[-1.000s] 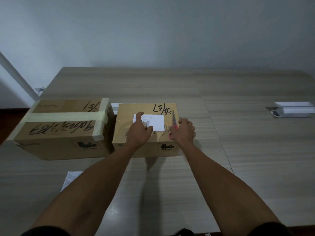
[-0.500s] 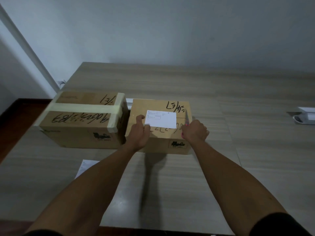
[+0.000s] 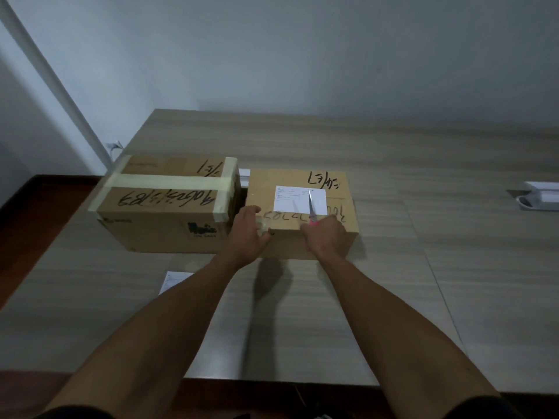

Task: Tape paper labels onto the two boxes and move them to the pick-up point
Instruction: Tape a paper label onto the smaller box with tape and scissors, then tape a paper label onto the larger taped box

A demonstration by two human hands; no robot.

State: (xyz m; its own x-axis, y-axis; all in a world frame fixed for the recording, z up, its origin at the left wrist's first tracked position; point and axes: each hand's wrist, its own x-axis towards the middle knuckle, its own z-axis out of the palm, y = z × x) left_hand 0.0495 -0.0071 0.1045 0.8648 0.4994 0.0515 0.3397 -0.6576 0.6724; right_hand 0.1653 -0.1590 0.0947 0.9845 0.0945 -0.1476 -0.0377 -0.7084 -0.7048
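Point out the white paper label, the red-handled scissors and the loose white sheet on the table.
white paper label [image 3: 292, 198], head view, left half.
red-handled scissors [image 3: 311, 205], head view, blade.
loose white sheet [image 3: 174, 281], head view, visible middle.

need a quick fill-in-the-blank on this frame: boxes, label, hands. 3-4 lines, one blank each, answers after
1. The white paper label lies on top of the ____ of the two boxes, the smaller box.
2. The right hand grips scissors with ____ handles.
3. The larger box has pale ____ strips crossing on its top.
4. The left hand holds a roll of clear tape at the smaller box's near ____ corner.

Missing words: right; red; tape; left
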